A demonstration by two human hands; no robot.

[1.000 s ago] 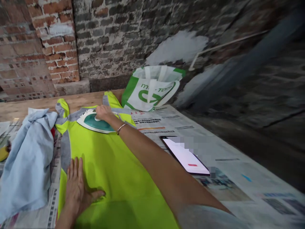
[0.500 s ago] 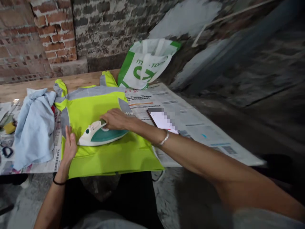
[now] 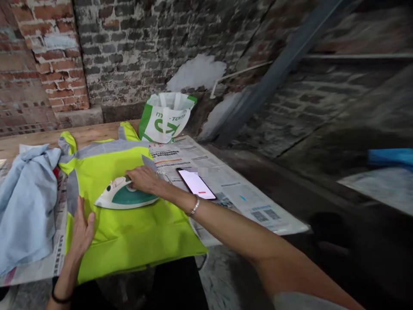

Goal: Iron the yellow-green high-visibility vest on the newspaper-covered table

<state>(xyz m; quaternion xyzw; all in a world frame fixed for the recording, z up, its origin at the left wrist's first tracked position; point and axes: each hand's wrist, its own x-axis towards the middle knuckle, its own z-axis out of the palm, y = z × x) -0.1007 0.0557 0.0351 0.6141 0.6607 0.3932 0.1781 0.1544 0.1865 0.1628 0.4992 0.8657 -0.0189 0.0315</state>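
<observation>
A bright yellow-green garment with grey panels (image 3: pixel 112 239) lies spread over the newspaper-covered table, its lower edge along the table's front. On its middle rests a white and teal clothes iron (image 3: pixel 129 199), tip pointing left. My right hand (image 3: pixel 143 177) is wrapped round the iron's handle. At the garment's left side, my left hand (image 3: pixel 82 228) lies against the fabric, fingers stretched out and thumb apart, holding nothing. It is a little to the left of and below the iron's tip.
Left of the garment lies a crumpled light blue cloth (image 3: pixel 29 202). A phone (image 3: pixel 197 184) with a lit screen sits on the newspaper (image 3: pixel 238 185) to the right. A green and white bag (image 3: pixel 166 118) stands at the back, before a brick wall (image 3: pixel 129 51).
My view has swung right and slightly up, so everything appears shifted left and lower. My right hand still grips the iron on the garment; my left hand stays at its left side.
</observation>
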